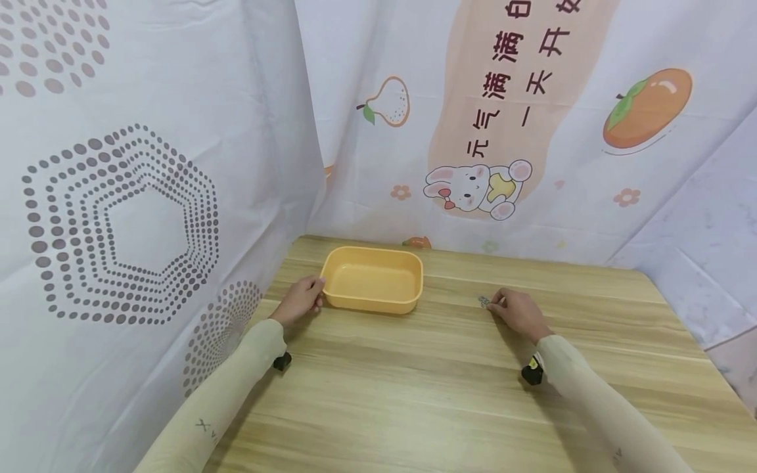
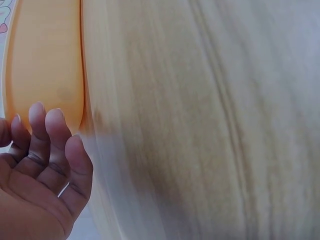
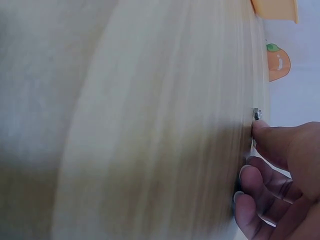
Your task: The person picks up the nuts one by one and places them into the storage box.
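Observation:
My left hand [image 1: 303, 299] grips the left end of a yellow plastic basin [image 1: 372, 306], thumb near the rim and fingers against the outside wall. In the left wrist view the curved fingers [image 2: 58, 127] are close to the end of this basin. To the right, my right hand [image 1: 520, 313] is down at the tabletop beside a small cluster of metal nuts [image 1: 483, 301]. One nut [image 3: 257, 114] shows just past the thumb tip in the right wrist view. Whether the thumb and fingers pinch a nut is too small to tell.
The basin stands on a wood-grain table [image 1: 378, 381], near its back edge. Behind the table hangs a printed white curtain [image 1: 367, 177], and another patterned curtain [image 1: 148, 230] hangs along the left side. Wood surface lies between the basin and the nuts.

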`<act>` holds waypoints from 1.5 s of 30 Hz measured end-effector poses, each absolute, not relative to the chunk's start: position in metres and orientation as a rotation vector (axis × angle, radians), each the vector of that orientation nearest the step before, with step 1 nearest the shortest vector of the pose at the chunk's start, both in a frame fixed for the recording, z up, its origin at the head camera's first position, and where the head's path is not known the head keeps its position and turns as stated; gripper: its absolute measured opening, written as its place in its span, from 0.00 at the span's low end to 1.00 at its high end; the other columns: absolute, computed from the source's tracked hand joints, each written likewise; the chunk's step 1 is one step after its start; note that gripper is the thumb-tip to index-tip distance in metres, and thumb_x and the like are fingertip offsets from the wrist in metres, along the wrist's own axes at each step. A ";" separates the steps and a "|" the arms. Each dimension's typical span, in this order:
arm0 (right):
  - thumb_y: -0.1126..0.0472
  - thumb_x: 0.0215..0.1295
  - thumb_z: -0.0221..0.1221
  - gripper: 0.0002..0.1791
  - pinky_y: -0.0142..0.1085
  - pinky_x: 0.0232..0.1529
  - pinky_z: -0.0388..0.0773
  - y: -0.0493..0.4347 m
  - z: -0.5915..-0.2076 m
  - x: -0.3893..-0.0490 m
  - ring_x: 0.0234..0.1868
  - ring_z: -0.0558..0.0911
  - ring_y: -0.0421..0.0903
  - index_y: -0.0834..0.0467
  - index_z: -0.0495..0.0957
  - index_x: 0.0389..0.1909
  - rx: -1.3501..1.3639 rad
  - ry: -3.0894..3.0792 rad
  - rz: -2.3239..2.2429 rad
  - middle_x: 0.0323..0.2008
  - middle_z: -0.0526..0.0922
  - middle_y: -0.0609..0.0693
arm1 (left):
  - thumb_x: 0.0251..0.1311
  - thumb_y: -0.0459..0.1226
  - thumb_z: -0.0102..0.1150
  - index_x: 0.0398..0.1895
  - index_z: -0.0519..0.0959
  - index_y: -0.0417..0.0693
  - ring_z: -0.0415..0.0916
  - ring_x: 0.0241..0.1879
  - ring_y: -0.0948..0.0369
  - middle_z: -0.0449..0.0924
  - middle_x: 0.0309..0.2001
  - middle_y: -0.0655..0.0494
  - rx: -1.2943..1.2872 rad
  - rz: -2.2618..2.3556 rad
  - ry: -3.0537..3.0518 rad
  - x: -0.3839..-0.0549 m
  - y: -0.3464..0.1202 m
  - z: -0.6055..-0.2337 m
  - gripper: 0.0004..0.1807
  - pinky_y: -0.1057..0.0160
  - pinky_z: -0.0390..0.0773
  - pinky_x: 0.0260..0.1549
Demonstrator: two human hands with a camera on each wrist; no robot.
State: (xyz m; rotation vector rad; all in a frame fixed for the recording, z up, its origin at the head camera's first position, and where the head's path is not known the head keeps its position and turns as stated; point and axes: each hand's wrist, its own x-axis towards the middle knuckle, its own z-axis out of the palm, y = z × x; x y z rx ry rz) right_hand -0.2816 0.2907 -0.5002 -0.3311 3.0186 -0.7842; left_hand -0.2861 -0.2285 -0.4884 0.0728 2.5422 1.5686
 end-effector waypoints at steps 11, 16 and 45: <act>0.58 0.75 0.61 0.09 0.44 0.33 0.77 0.290 -0.499 -0.286 0.30 0.80 0.47 0.61 0.81 0.39 -0.368 2.989 -0.740 0.31 0.84 0.51 | 0.83 0.48 0.42 0.43 0.74 0.40 0.74 0.25 0.60 0.76 0.30 0.49 0.054 1.544 2.533 -0.286 -0.229 -0.488 0.20 0.67 0.77 0.24; 0.60 0.75 0.60 0.11 0.44 0.33 0.79 0.289 -0.496 -0.287 0.29 0.79 0.45 0.65 0.83 0.38 -0.397 2.963 -0.702 0.33 0.85 0.54 | 0.83 0.49 0.42 0.43 0.74 0.40 0.74 0.26 0.60 0.76 0.31 0.49 0.068 1.534 2.538 -0.287 -0.230 -0.488 0.21 0.66 0.77 0.25; 0.65 0.74 0.59 0.09 0.34 0.24 0.79 0.296 -0.504 -0.283 0.21 0.80 0.40 0.68 0.83 0.38 -0.451 2.975 -0.804 0.33 0.87 0.58 | 0.82 0.48 0.44 0.41 0.75 0.40 0.75 0.27 0.58 0.77 0.32 0.47 0.103 1.532 2.541 -0.288 -0.232 -0.487 0.20 0.65 0.78 0.26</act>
